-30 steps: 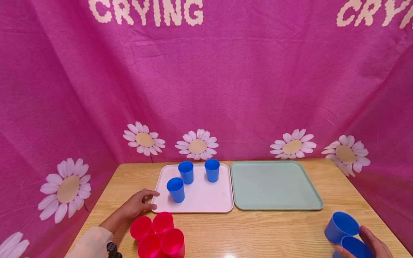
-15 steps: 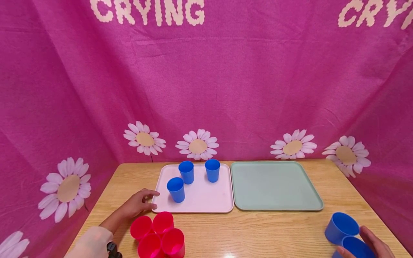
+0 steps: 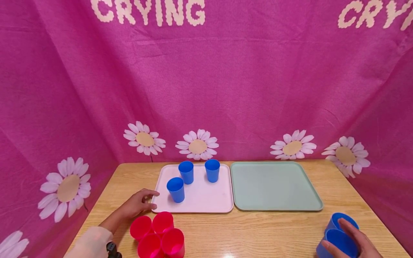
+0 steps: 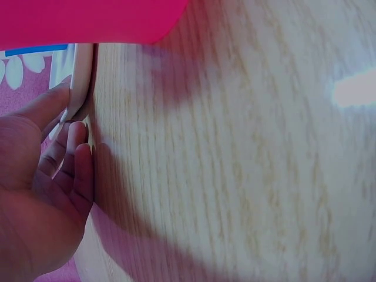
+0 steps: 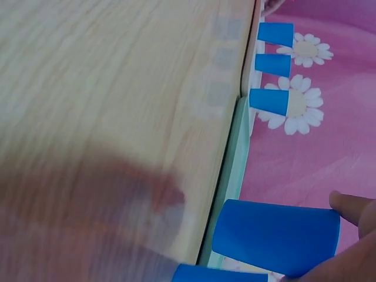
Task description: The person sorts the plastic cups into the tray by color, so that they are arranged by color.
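Note:
My right hand (image 3: 361,240) grips a blue cup (image 5: 276,235), with the thumb and a finger on either side of its rim. The cup hides part of a second blue cup (image 3: 332,224) just behind it; whether the held one is off the table I cannot tell. My left hand (image 3: 138,203) rests at the left edge of the pale pink tray (image 3: 206,200), thumb and forefinger touching the rim, the other fingers loosely bent in the left wrist view. On that tray stand three upright blue cups (image 3: 175,191). Several red cups (image 3: 151,245) stand bunched together beside the left forearm.
A bare pale green tray (image 3: 277,186) lies close against the pink one's right side. Both sit at the back of the wooden table (image 3: 251,233). A magenta cloth (image 3: 226,89) with daisies hangs directly behind and along both sides.
The right hand has moved left and slightly upward in the head view, bringing the gripped blue cup in front of the second one. The left hand and the trays have stayed put.

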A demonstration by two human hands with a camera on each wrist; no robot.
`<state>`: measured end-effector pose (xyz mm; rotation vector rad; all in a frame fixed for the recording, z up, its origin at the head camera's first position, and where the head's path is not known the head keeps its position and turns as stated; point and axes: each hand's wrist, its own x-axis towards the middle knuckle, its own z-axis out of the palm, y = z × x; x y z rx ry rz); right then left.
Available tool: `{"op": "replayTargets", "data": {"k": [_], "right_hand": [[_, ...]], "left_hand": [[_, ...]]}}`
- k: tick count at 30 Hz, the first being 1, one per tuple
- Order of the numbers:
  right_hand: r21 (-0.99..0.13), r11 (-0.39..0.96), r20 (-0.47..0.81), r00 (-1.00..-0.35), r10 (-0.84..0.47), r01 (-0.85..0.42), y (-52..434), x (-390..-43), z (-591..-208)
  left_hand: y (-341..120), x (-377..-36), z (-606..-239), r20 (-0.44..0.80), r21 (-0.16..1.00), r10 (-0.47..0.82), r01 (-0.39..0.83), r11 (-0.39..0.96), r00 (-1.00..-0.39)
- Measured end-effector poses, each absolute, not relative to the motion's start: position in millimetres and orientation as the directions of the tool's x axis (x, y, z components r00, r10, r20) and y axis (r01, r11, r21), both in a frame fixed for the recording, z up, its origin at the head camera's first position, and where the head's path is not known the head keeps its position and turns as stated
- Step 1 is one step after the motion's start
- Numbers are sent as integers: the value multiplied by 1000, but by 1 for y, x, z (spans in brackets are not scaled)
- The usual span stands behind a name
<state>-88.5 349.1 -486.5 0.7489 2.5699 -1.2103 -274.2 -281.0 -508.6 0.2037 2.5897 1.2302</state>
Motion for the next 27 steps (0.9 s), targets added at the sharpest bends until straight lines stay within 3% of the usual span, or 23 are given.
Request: {"op": "replayTargets", "data": {"k": [5, 13, 27], "right_hand": [[-655, 615, -396, -893, 216, 439, 331, -104, -467], [-701, 644, -289, -947, 138, 307, 291, -123, -458], [-783, 587, -174, -978, 113, 207, 233, -149, -454]], "left_hand": [[-281, -274, -508, -177, 772, 237, 15, 636, -955], [-281, -275, -509, -179, 780, 238, 10, 625, -955], [-281, -274, -508, -172, 782, 252, 24, 623, -952]]}}
